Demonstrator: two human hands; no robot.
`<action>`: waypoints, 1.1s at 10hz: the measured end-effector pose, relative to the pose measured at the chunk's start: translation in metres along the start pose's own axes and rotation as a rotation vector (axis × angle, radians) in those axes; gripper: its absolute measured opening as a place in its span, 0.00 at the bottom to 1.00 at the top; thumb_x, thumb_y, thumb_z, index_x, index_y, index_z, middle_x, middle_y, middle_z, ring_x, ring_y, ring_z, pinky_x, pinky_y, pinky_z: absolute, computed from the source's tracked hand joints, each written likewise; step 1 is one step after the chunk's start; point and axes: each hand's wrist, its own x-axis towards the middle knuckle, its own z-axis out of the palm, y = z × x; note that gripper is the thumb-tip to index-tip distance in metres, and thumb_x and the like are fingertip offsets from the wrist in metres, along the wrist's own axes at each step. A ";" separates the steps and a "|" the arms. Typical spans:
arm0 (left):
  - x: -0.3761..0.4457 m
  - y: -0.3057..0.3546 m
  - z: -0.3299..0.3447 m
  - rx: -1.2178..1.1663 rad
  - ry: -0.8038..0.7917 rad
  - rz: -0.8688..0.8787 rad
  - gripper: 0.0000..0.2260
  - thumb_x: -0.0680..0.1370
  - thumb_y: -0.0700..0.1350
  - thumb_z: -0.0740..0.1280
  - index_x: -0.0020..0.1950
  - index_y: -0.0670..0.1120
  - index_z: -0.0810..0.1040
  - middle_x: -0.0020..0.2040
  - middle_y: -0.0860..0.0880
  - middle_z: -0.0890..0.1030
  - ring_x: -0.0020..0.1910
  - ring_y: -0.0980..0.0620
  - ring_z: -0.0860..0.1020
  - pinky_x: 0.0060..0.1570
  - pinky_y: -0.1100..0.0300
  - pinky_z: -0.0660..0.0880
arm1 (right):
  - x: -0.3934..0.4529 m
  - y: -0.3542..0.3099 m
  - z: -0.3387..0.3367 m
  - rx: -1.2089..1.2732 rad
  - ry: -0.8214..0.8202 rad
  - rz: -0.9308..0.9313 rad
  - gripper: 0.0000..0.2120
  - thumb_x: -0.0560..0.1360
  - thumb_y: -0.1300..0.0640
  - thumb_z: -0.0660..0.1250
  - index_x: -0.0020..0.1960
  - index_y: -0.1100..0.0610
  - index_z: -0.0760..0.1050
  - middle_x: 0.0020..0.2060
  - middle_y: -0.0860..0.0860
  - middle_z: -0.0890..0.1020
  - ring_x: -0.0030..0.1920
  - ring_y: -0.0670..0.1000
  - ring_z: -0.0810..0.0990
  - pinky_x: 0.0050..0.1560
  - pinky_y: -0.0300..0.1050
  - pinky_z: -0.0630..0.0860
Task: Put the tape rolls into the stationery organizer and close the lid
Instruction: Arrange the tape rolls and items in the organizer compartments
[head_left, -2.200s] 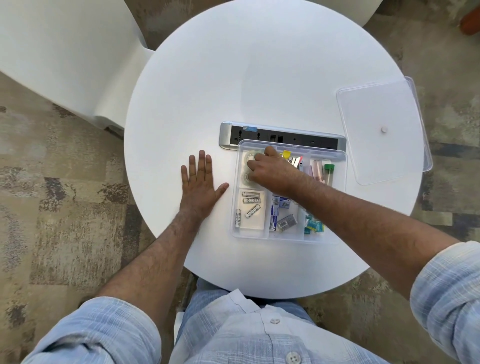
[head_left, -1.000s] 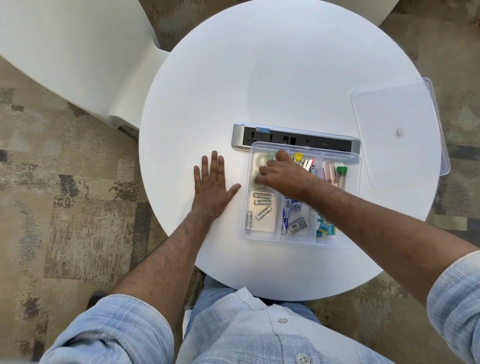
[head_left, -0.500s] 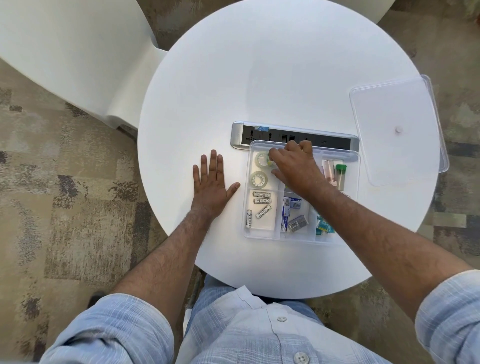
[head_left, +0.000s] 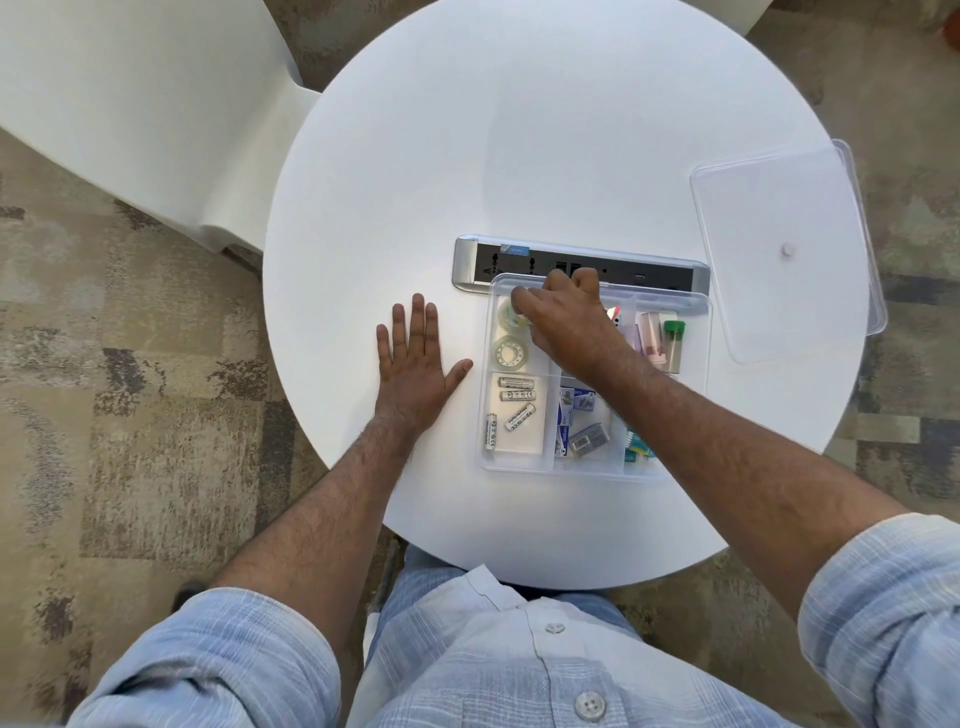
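The clear stationery organizer sits open on the round white table. Two clear tape rolls are in its far-left compartment: the lower tape roll lies flat, and the upper tape roll is partly covered by my fingers. My right hand reaches over that compartment, its curled fingertips pinching the upper roll. My left hand rests flat on the table just left of the organizer, fingers apart and holding nothing. The clear lid lies on the table's right edge, apart from the organizer.
A silver power strip lies right behind the organizer. Other compartments hold several batteries, small boxes and a green-capped tube. A white chair stands to the left of the table. Patterned carpet surrounds it.
My right hand had drawn back to the right of the rolls, and its fingertips have now returned onto the upper roll. The left hand stays flat. The lid has not moved.
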 end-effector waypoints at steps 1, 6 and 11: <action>0.000 0.000 0.000 0.007 0.004 -0.003 0.41 0.81 0.67 0.51 0.83 0.44 0.39 0.84 0.46 0.39 0.82 0.43 0.38 0.80 0.40 0.39 | 0.003 -0.001 0.001 -0.019 -0.023 -0.020 0.22 0.67 0.64 0.77 0.56 0.51 0.72 0.45 0.47 0.84 0.46 0.53 0.74 0.51 0.52 0.62; 0.000 -0.001 0.003 0.026 0.037 0.005 0.41 0.81 0.67 0.52 0.83 0.44 0.41 0.84 0.45 0.41 0.83 0.41 0.40 0.80 0.39 0.41 | 0.004 -0.009 0.005 0.012 0.001 -0.056 0.23 0.64 0.68 0.77 0.53 0.53 0.73 0.41 0.47 0.86 0.43 0.54 0.76 0.52 0.54 0.66; 0.000 -0.001 0.004 0.032 0.037 0.005 0.41 0.81 0.67 0.51 0.83 0.44 0.40 0.84 0.45 0.40 0.83 0.42 0.39 0.80 0.39 0.41 | 0.001 -0.007 0.008 0.016 0.010 -0.106 0.22 0.68 0.67 0.75 0.58 0.54 0.73 0.45 0.48 0.86 0.45 0.54 0.77 0.54 0.54 0.67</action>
